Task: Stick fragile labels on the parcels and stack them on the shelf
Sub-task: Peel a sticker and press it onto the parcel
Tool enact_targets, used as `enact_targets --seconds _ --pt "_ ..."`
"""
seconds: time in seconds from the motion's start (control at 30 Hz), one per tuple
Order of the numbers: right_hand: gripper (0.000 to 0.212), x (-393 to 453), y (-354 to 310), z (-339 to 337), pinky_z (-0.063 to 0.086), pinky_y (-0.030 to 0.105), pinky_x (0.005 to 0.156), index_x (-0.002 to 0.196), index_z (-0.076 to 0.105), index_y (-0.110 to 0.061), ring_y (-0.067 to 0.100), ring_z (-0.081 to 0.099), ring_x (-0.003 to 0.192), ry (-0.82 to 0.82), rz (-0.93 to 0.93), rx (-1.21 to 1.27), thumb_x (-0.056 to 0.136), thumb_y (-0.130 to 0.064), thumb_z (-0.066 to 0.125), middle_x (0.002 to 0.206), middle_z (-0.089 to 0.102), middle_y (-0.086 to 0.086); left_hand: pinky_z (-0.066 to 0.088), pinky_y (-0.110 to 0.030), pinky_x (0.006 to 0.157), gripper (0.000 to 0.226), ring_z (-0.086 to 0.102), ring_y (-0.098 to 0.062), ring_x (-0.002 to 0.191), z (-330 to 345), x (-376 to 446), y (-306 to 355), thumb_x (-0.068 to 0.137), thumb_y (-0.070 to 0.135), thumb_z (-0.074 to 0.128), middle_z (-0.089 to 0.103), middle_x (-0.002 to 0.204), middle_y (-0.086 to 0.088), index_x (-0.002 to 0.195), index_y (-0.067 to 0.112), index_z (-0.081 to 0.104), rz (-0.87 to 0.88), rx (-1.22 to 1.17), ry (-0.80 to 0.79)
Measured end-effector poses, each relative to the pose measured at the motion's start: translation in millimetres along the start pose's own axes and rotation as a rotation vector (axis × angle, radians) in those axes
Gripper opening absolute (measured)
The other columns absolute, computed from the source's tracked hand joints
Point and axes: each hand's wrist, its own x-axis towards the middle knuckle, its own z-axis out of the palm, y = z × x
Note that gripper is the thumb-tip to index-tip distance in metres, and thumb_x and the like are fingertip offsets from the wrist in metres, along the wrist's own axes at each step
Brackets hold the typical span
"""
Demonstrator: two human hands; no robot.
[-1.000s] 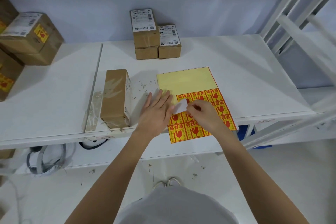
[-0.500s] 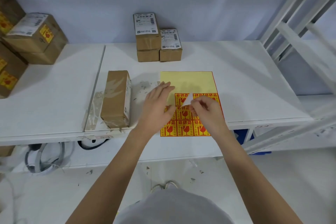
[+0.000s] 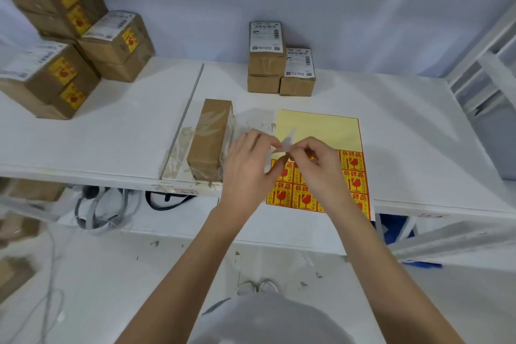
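- The label sheet (image 3: 318, 131) lies flat on the white bench (image 3: 405, 148); it is a thin rectangle, its far half bare pale-yellow glossy backing, its near half a grid of square yellow labels printed in red with a broken-glass mark, and its near edge hangs over the bench rim.
- Above the middle of the sheet, the left hand (image 3: 248, 173) and the right hand (image 3: 318, 167) meet fingertip to fingertip; both pinch a small peeled label (image 3: 287, 142), which stands up thin, curled and pale on the side facing the camera.
- The remaining fingers of both hands are loosely bent; neither hand lies flat on the sheet.
- Just left of the sheet lies a long brown cardboard parcel (image 3: 210, 139), a narrow box wrapped in clear, wrinkled tape that shines in streaks; no fragile label shows on its visible faces.
- Beyond the sheet, against the wall, stand three small cardboard parcels (image 3: 279, 64), two stacked and one beside them, the top faces carrying white printed shipping labels with barcodes.
- Far to the left of the sheet is a pile of stacked parcels (image 3: 69, 47), matte brown cubes each bearing a yellow-and-red fragile label on a side, some with white shipping labels on top.
- To the right of the sheet rises a white metal shelf frame (image 3: 488, 64) with flat angled bars.
- Below the sheet's near edge, under the bench, lie grey and black looped cables (image 3: 111, 204).
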Motion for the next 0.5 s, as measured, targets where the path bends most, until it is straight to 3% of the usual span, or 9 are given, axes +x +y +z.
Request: enact_targets --seconds 0.17,0.3,0.37,0.43,0.5 --pt "0.016 -3 -6 9 0.042 0.007 0.063 0.080 0.064 -0.007 -0.004 0.056 0.072 -0.100 0.000 0.044 0.092 -0.013 0.056 0.077 0.064 -0.006 0.029 -0.021 0.069 0.013 0.056 -0.014 0.079 -9 -6 0 0.083 0.022 0.055 0.065 0.081 0.005 0.082 0.014 0.065 -0.038 0.094 0.054" --pt "0.014 -4 -7 13 0.049 0.020 0.077 0.086 0.062 -0.022 0.003 0.061 0.088 -0.133 0.001 0.169 0.091 -0.033 0.056 0.088 0.066 -0.011 0.043 -0.019 0.073 0.002 0.056 -0.001 0.076 -24 -9 2 0.086 0.018 0.065 0.063 0.079 0.015 0.084 0.019 0.065 -0.374 -0.216 0.099" --pt "0.009 -1 -9 15 0.050 0.018 0.073 0.089 0.062 -0.023 -0.001 0.060 0.084 -0.107 -0.003 0.195 0.088 -0.033 0.061 0.089 0.065 -0.012 0.043 -0.011 0.068 0.012 0.056 0.003 0.070 -32 -7 -1 0.085 0.015 0.068 0.061 0.074 0.016 0.080 0.024 0.062 -0.537 -0.392 0.127" --pt "0.010 4 -14 18 0.048 0.011 0.066 0.093 0.063 -0.023 -0.006 0.059 0.079 -0.131 -0.007 0.143 0.085 -0.028 0.067 0.091 0.066 -0.010 0.043 -0.011 0.062 0.019 0.054 0.003 0.063 -41 -3 -3 0.085 0.015 0.068 0.059 0.068 0.014 0.076 0.029 0.060 -0.600 -0.476 0.147" --pt "0.011 8 -18 23 0.051 0.016 0.070 0.093 0.064 -0.022 -0.001 0.062 0.080 -0.177 0.024 0.140 0.084 -0.023 0.069 0.089 0.068 -0.002 0.042 -0.011 0.057 0.020 0.052 0.003 0.057 -47 0 -5 0.085 0.015 0.067 0.058 0.063 0.014 0.074 0.029 0.060 -0.628 -0.526 0.138"
